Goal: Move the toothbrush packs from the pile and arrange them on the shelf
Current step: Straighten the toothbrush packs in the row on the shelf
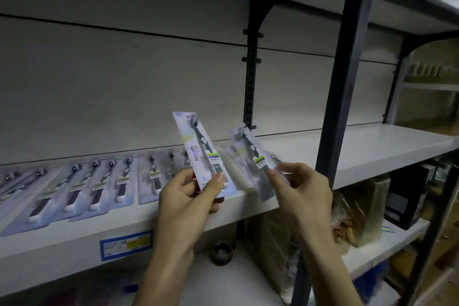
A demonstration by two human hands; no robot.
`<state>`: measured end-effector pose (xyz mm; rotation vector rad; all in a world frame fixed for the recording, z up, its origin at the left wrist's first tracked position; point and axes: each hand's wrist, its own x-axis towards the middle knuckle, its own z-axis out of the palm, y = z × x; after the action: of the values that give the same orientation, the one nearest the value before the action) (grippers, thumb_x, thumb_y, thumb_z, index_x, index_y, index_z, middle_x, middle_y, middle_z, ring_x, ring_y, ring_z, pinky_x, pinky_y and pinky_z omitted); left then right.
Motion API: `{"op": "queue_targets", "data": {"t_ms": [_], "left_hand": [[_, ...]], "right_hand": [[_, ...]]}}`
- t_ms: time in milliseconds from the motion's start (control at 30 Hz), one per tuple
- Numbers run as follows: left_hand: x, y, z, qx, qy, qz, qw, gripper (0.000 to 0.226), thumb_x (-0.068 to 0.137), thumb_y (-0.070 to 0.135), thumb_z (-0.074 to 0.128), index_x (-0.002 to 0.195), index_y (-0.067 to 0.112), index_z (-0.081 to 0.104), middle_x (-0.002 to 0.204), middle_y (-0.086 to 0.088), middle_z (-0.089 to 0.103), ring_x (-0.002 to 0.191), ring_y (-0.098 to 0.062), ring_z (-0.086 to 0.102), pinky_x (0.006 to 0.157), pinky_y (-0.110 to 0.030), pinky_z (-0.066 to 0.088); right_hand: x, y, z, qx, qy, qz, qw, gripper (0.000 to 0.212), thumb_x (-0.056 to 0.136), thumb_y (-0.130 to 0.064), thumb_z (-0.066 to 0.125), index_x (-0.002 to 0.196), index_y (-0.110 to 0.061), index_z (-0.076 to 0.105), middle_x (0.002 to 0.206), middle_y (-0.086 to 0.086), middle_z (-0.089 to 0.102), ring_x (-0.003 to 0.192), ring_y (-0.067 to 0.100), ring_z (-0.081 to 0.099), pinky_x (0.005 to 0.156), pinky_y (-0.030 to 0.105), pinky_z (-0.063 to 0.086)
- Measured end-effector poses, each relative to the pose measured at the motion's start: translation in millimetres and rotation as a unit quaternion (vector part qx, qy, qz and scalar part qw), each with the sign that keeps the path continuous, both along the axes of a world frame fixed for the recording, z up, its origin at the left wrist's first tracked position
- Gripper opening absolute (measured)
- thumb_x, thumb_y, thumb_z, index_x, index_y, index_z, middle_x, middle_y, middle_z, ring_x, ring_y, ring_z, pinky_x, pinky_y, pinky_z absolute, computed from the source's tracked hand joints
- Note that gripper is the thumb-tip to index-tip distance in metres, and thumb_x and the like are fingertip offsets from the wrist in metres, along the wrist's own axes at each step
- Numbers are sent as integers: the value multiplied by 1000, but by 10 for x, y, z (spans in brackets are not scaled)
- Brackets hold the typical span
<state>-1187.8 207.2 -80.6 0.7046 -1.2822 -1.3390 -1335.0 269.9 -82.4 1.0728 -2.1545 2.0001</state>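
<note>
Head view of shelf stocking. The left hand (pixel 188 196) pinches one toothbrush pack (pixel 202 151) by its lower end, thumb on the printed face, holding it upright and tilted just above the front edge of the shelf (pixel 372 146). The right hand (pixel 298 186) grips a second toothbrush pack (pixel 250 156), blurred, its lower end between thumb and fingers and its top reaching over the shelf board. Both packs hang clear of the board, not yet laid down.

On the shelf, left of the left-hand pack, lies the row of arranged packs (pixel 99 179), flat, side by side and slightly overlapping, heads toward the back panel. A few more packs seem to lie behind the two held ones; blur hides their exact placement. The pile itself is not in view.

Judged step: placing. To do it well, lay each pack flat beside the last in the row, head to the back, matching the angle and overlap of its neighbours, and release only once it rests on the board.

Right of the right-hand pack stands the dark upright post (pixel 347 82) of the shelf frame; it limits how far the row can run. Below the shelf sit a small dark jar (pixel 222 252), a clear bag (pixel 357 216) and a black box (pixel 409 196). A price label (pixel 126 243) is stuck to the shelf's front edge.
</note>
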Motion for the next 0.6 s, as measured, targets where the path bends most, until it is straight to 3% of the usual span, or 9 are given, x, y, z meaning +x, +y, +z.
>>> {"op": "queue_targets", "data": {"t_ms": [67, 233, 400, 600], "left_hand": [[-64, -77, 27, -3, 2, 18, 1000, 10, 81, 15, 72, 90, 14, 67, 77, 2, 75, 63, -13, 69, 51, -19, 51], [-235, -195, 76, 4, 1, 64, 998, 10, 81, 14, 71, 88, 9, 66, 74, 0, 74, 56, -11, 66, 46, -17, 47], [-346, -241, 136, 13, -3, 99, 995, 9, 82, 12, 70, 90, 10, 67, 75, -1, 75, 53, -9, 64, 45, -16, 47], [-393, -237, 163, 20, -25, 130, 991, 12, 81, 14, 71, 91, 8, 67, 69, 0, 73, 50, -8, 63, 46, -15, 48]], "right_hand": [[-54, -183, 1, 11, 16, 3, 1000, 18, 81, -29, 70, 97, -20, 70, 81, -7, 67, 81, 14, 64, 79, 32, 53], [-226, -510, -69, 50, 40, 33, 997, 6, 84, -24, 65, 88, -20, 67, 81, -3, 67, 85, 22, 64, 76, 35, 51], [-330, -701, -68, 127, 82, 48, 987, 22, 86, -31, 58, 102, -19, 66, 94, 4, 70, 93, 26, 62, 73, 29, 43], [-368, -772, -81, 184, 206, 28, 961, 25, 87, -41, 56, 93, -21, 69, 91, 3, 70, 98, 28, 58, 78, 35, 43]]}}
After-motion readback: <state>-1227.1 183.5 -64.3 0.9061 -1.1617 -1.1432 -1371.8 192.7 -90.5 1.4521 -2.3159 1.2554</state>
